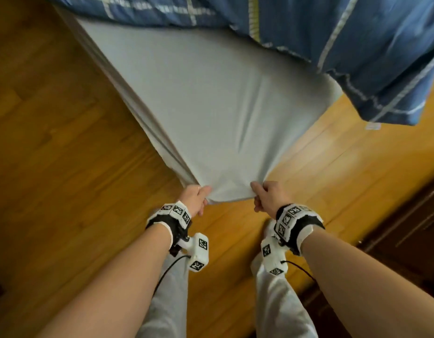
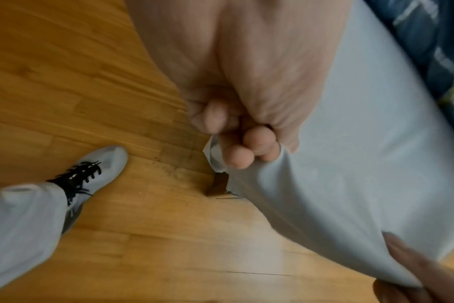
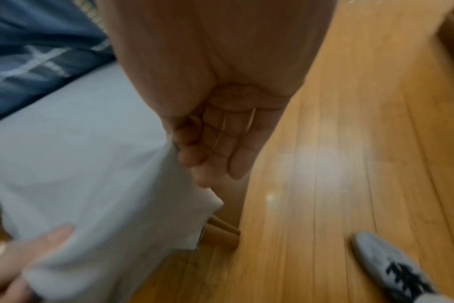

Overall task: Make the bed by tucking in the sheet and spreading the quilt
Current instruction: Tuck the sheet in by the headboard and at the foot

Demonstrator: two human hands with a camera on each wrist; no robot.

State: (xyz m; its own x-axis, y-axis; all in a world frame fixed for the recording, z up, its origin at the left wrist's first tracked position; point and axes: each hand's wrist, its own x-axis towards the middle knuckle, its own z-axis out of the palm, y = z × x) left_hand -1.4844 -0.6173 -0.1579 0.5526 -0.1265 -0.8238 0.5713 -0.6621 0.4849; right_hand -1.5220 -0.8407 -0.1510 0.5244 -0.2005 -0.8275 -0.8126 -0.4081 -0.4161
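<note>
A pale grey-blue sheet point(image 1: 211, 106) covers the mattress, and its near corner is pulled taut toward me off the bed's corner. My left hand point(image 1: 197, 198) grips the corner's left side, fingers point(image 2: 236, 143) curled round the sheet's hem point(image 2: 350, 143). My right hand point(image 1: 264, 196) holds the right side, pinching the sheet's edge point(image 3: 78, 143) between thumb and curled fingers point(image 3: 194, 155). A blue plaid quilt point(image 1: 357, 45) lies bunched on the far part of the bed and hangs over its right edge. The quilt also shows in the left wrist view point(image 2: 433, 51) and the right wrist view point(image 3: 39, 51).
Wooden floor point(image 1: 52, 154) surrounds the bed corner. My feet in grey shoes point(image 2: 99, 170) point(image 3: 386, 264) stand close to it. A wooden bed leg point(image 3: 220, 231) shows under the sheet's corner. Dark wooden furniture point(image 1: 406, 228) stands at the right.
</note>
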